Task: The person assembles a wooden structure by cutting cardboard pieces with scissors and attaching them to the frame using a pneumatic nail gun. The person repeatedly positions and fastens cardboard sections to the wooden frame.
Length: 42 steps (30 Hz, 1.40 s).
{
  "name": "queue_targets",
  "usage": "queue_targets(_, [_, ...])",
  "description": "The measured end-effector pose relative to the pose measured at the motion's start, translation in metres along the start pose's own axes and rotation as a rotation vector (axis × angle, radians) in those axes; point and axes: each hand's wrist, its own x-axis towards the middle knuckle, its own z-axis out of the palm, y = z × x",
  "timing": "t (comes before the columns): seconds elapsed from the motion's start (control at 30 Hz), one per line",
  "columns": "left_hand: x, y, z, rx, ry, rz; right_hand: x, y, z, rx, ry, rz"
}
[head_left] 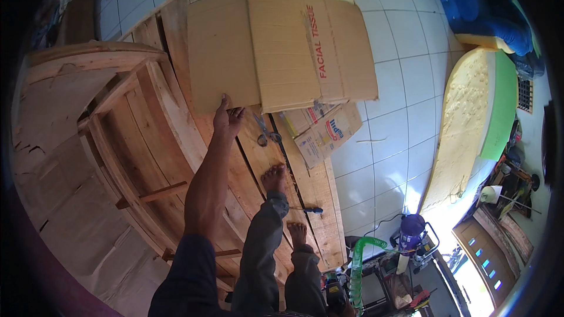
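My left hand [228, 118] reaches in from the lower edge and pinches the near edge of a large brown cardboard sheet [223, 53]. The thumb lies on top, and the other fingers are curled at the edge. The sheet is a folded-out carton with red print on its right part; it rests over wooden planks [320, 199] and hangs out over the tiles. Just right of my hand, a pair of scissors [267, 135] lies on the planks, blades partly under the cardboard. A smaller printed cardboard piece [323, 135] sticks out beneath the sheet. My right hand is out of view.
My bare feet stand on the planks beside a screwdriver [311, 209]. A curved wooden frame [153, 158] fills the left side. Yellow foam [455, 123] with a green strip lies at the right. A purple machine [411, 229] and a green coiled hose [356, 276] are lower right.
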Motion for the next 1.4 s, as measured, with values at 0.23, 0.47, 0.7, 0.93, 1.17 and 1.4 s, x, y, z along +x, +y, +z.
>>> queue_targets(0.23, [-0.143,0.052,0.179,0.452,-0.266,0.524,-0.01,-0.035,-0.056,-0.058,0.077,-0.094])
queue_targets(0.47, [-0.324,-0.082,0.295,0.812,-0.558,0.887,-0.009,0.033,-0.089,-0.267,0.028,0.19])
queue_targets(0.7, [-0.496,-0.151,0.375,0.277,-1.157,-0.068,-0.001,0.099,-0.09,0.221,-0.137,0.162])
queue_targets(0.93, [-0.479,-0.149,0.396,0.536,-1.402,0.155,0.023,0.156,-0.079,0.29,-0.132,0.118])
queue_targets(1.17, [-0.229,-0.176,0.223,1.324,-0.504,0.292,0.057,0.169,-0.1,0.116,-0.101,0.112])
queue_targets(1.4, [0.012,-0.269,0.055,1.404,0.168,0.065,0.11,0.157,-0.1,-0.006,-0.059,0.082])
